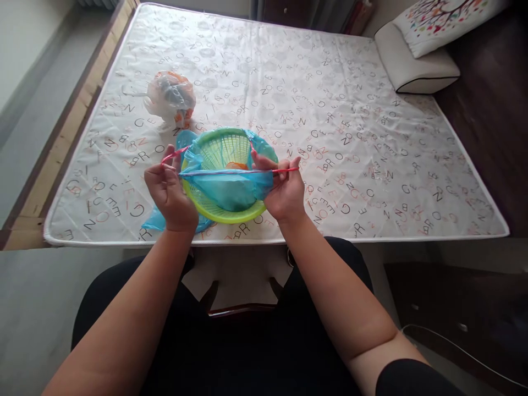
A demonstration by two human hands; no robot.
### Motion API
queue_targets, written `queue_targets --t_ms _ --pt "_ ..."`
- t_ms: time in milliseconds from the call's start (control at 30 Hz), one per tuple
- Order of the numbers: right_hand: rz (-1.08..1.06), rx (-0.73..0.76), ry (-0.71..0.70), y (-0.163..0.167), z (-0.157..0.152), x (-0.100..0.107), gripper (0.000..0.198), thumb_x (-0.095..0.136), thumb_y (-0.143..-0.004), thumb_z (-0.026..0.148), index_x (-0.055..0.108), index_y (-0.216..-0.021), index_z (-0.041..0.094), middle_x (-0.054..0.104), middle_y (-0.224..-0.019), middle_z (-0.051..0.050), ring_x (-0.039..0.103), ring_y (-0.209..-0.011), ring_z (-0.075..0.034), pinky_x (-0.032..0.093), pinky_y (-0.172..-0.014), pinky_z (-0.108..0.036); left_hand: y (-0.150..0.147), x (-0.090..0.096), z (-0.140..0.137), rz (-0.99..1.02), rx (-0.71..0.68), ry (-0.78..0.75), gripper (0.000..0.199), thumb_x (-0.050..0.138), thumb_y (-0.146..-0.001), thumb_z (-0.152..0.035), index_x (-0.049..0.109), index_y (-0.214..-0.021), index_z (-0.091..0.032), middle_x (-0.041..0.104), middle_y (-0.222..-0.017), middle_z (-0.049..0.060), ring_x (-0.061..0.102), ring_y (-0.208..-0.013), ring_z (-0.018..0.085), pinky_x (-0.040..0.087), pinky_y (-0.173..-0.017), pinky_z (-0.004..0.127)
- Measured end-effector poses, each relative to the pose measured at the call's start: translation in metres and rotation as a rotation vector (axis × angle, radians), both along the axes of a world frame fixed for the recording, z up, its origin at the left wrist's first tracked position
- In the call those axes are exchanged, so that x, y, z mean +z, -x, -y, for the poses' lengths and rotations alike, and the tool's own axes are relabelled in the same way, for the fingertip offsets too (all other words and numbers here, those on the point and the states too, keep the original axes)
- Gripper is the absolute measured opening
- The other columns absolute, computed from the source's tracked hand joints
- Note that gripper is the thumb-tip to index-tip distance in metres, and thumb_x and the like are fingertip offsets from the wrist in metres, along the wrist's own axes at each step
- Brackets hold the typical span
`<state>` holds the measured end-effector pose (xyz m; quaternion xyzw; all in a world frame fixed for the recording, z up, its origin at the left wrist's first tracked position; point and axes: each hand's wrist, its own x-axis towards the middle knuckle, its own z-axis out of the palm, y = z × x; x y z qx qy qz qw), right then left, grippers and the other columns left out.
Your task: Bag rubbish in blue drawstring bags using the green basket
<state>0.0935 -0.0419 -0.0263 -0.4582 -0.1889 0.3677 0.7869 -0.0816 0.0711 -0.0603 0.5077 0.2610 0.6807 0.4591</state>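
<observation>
hands (pixel 171 197) pinch red drawstrings (pixel 180 153) of a crinkly blue plastic bag (pixel 225 190) across a round, latticed basket (pixel 230 219).

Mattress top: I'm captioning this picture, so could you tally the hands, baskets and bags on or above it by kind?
Hands: 2 (left hand, right hand)
Green basket: 1
Blue drawstring bag: at least 1; folds could hide another
Clear bag with orange patches: 1
Total: at least 5

Blue bag (pixel 231 192): thin, translucent plastic, mouth spread across the basket's opening.
Pink drawstring (pixel 278 170): stretched straight along the bag's near edge.
Yellow-green basket (pixel 226 220): round, latticed, slightly left of centre.
</observation>
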Motion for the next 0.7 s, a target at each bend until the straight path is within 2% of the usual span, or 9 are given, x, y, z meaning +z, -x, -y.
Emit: queue_targets --t_ms 67,133,200,300,367,400,533,633,700 --pt "-0.189 0.078 0.005 -0.002 -0.001 0.003 0.067 0.058 -0.1 0.084 0.04 -0.07 0.026 0.052 -0.066 0.002 0.076 -0.098 -0.024 0.061 -0.104 -0.05 -0.006 0.009 0.006 0.092 -0.062 0.038 0.013 0.064 -0.106 -0.035 0.055 -0.106 -0.026 0.079 -0.114 0.005 0.076 -0.127 0.025 0.051 -0.124 0.052" --pt "-0.306 0.134 0.038 -0.001 0.0 0.003 0.064 0.065 -0.1 0.08 0.041 -0.072 0.026 0.036 -0.056 0.008 0.067 -0.07 -0.017 0.064 -0.097 -0.045 -0.007 0.017 0.009 0.126 -0.116 0.157 0.007 0.059 -0.108 -0.032 0.055 -0.106 -0.027 0.077 -0.087 0.0 0.082 -0.095 0.024 0.06 -0.111 0.052" --pt "-0.358 0.217 0.082 0.004 -0.001 0.001 0.057 0.073 -0.098 0.073 0.047 -0.076 0.027 0.029 -0.053 0.012 0.049 -0.053 -0.011 0.066 -0.086 -0.04 -0.005 0.02 0.007 0.116 -0.187 0.284 0.006 0.057 -0.108 -0.031 0.055 -0.103 -0.028 0.064 -0.065 -0.006 0.075 -0.066 0.021 0.066 -0.092 0.045" --pt "-0.303 0.381 0.17 0.011 -0.003 -0.007 0.043 0.082 -0.093 0.065 0.062 -0.094 0.028 0.032 -0.054 0.015 0.031 -0.045 -0.008 0.062 -0.068 -0.033 0.003 0.02 0.001 0.045 -0.314 0.375 0.011 0.063 -0.105 -0.032 0.056 -0.099 -0.028 0.053 -0.057 -0.009 0.056 -0.044 0.015 0.06 -0.065 0.034" --pt "-0.153 0.41 0.221 0.013 -0.004 -0.012 0.041 0.086 -0.09 0.061 0.067 -0.104 0.028 0.039 -0.057 0.015 0.032 -0.046 -0.009 0.059 -0.061 -0.03 0.006 0.018 -0.001 -0.019 -0.34 0.346 0.014 0.068 -0.102 -0.034 0.057 -0.098 -0.027 0.053 -0.059 -0.009 0.05 -0.043 0.014 0.053 -0.057 0.031" --pt "-0.04 0.375 0.236 0.013 -0.003 -0.013 0.039 0.087 -0.09 0.058 0.068 -0.104 0.027 0.046 -0.06 0.013 0.038 -0.048 -0.009 0.058 -0.061 -0.029 0.007 0.017 -0.001 -0.055 -0.305 0.31 0.016 0.07 -0.102 -0.035 0.058 -0.098 -0.026 0.056 -0.062 -0.008 0.051 -0.045 0.013 0.051 -0.057 0.031" --pt "0.418 0.04 0.233 0.003 0.003 -0.005 0.028 0.08 -0.097 0.051 0.068 -0.091 0.026 0.064 -0.082 0.002 0.062 -0.078 -0.014 0.059 -0.078 -0.028 0.005 0.019 0.0 -0.133 0.018 0.141 0.024 0.075 -0.1 -0.041 0.058 -0.099 -0.025 0.065 -0.077 -0.003 0.064 -0.067 0.014 0.054 -0.071 0.03" --pt "0.461 -0.119 0.188 -0.012 0.006 0.01 0.028 0.076 -0.1 0.055 0.067 -0.098 0.029 0.063 -0.086 0.001 0.066 -0.086 -0.016 0.06 -0.082 -0.029 0.005 0.025 -0.011 -0.032 0.066 0.189 0.018 0.062 -0.105 -0.041 0.051 -0.1 -0.026 0.071 -0.081 -0.002 0.071 -0.081 0.017 0.058 -0.083 0.035" --pt "0.395 -0.113 0.145 -0.023 0.006 0.019 0.029 0.076 -0.099 0.058 0.066 -0.101 0.031 0.064 -0.087 0.001 0.069 -0.087 -0.016 0.062 -0.082 -0.03 0.011 0.028 -0.025 0.052 0.04 0.304 0.019 0.052 -0.104 -0.036 0.045 -0.09 -0.026 0.07 -0.081 0.0 0.072 -0.086 0.017 0.059 -0.088 0.036"
